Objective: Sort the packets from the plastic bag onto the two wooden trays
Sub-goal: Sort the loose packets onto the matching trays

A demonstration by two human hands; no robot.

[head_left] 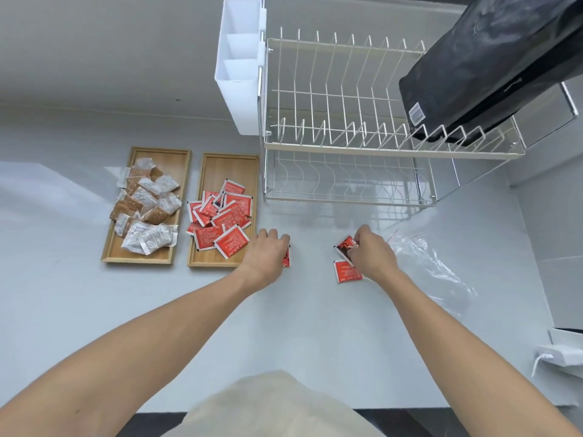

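Observation:
Two wooden trays lie side by side on the white counter. The left tray (138, 257) holds several white and brown packets (148, 203). The right tray (206, 263) holds several red packets (225, 220). My left hand (266, 253) rests palm down just right of that tray, covering a red packet (286, 259) of which only an edge shows. My right hand (370, 253) pinches a red packet (344, 246) lifted off the counter. Another red packet (346, 272) lies flat below it. The clear plastic bag (432, 263) lies crumpled to the right.
A white wire dish rack (347, 146) stands behind the hands, with a white cutlery holder (239, 64) on its left end and a black bag (492, 64) on its upper tier. A white box with a cable (560, 354) sits at the right edge.

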